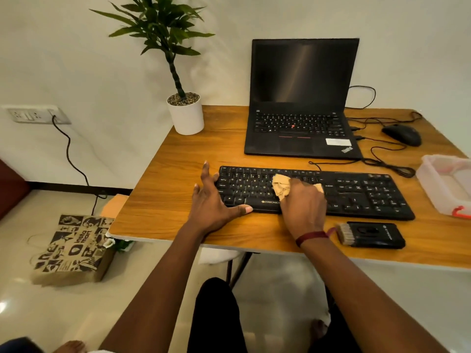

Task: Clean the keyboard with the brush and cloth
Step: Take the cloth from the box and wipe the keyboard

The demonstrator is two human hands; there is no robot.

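Observation:
A black keyboard [356, 192] lies across the wooden table in front of the laptop. My right hand [303, 207] grips a crumpled tan cloth [281, 186] and holds it down on the middle keys. My left hand [212, 202] rests at the keyboard's left end, fingers spread, thumb along the front edge. A black brush [369, 234] with pale bristles lies flat on the table just in front of the keyboard, to the right of my right wrist.
A black laptop [300, 103] stands open behind the keyboard. A mouse [402, 135] and loose cables lie at the back right. A translucent plastic box [446, 184] sits at the right edge, a potted plant [186, 113] at the back left. A paper bag [71, 248] stands on the floor.

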